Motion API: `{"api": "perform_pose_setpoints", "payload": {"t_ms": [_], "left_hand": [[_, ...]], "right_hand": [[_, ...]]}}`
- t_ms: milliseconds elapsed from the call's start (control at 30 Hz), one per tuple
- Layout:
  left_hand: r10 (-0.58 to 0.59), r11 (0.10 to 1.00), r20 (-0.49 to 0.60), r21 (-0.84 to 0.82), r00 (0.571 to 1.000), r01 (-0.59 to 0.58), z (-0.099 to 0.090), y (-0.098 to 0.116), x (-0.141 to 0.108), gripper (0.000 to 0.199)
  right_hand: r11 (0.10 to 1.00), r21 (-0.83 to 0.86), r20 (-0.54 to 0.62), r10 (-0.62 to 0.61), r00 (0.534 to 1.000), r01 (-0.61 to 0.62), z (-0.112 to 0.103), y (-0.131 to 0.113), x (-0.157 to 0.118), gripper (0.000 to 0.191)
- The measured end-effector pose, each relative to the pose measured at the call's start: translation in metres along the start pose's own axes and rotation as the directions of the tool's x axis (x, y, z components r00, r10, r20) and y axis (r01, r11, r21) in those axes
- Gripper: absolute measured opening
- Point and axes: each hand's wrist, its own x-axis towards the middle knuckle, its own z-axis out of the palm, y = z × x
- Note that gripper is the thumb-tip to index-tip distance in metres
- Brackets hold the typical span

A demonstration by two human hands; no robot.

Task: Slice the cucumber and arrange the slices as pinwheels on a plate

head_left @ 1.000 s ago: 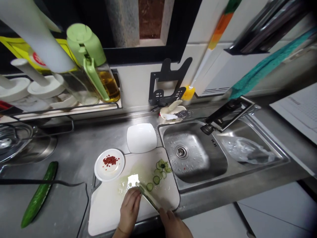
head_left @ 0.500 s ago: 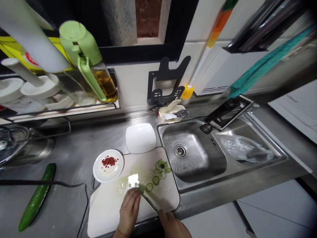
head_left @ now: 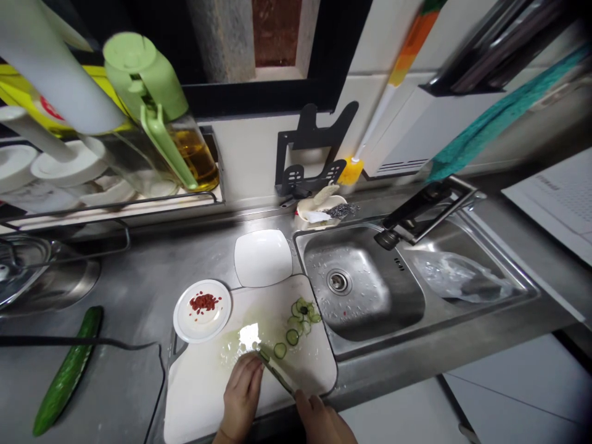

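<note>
My right hand (head_left: pixel 324 419) is closed round the handle of a kitchen knife (head_left: pixel 280 376), whose blade slants up and left over the white cutting board (head_left: pixel 198 394). At the blade's far end, my left hand (head_left: pixel 243 385) curls its fingers on a cucumber piece (head_left: pixel 263 353), mostly hidden by the fingers and blade. Two single cucumber slices (head_left: pixel 280 351) lie just beyond the knife. Farther right, several overlapping cucumber slices (head_left: pixel 296 324) are heaped near the board's edge. Wet patches shine on the board.
A small plate of red berries (head_left: pixel 179 320) overlaps the board's left corner. Behind the board sits a square white plate (head_left: pixel 263 258). A whole cucumber (head_left: pixel 69 376) and a black cable (head_left: pixel 115 342) lie left. The sink (head_left: pixel 361 277) adjoins on the right, holding a plastic bag (head_left: pixel 457 277).
The view has shifted very slightly. Both hands, the knife and the cucumber slices keep nearly the same places.
</note>
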Motion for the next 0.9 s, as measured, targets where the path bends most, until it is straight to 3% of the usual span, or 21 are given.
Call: {"api": "perform_pose_setpoints", "payload": {"t_ms": [400,733,900], "left_hand": [[0.017,1.000,0.005,-0.013,1.000,-0.017,-0.001,0.001,0.002,0.017],[-0.001,0.999,0.003,-0.036,1.000,0.001,-0.001,0.002,0.003,0.018],[0.001,0.999,0.024,-0.048,1.000,0.000,-0.001,0.002,0.003,0.017]], "right_hand": [[0.997,-0.070,0.016,-0.040,0.999,0.041,-0.009,-0.005,0.006,0.055],[0.996,-0.017,-0.097,-0.086,0.992,0.085,0.002,-0.005,0.017,0.052],[0.990,-0.071,-0.140,-0.128,0.982,0.119,0.006,-0.008,0.028,0.051]]}}
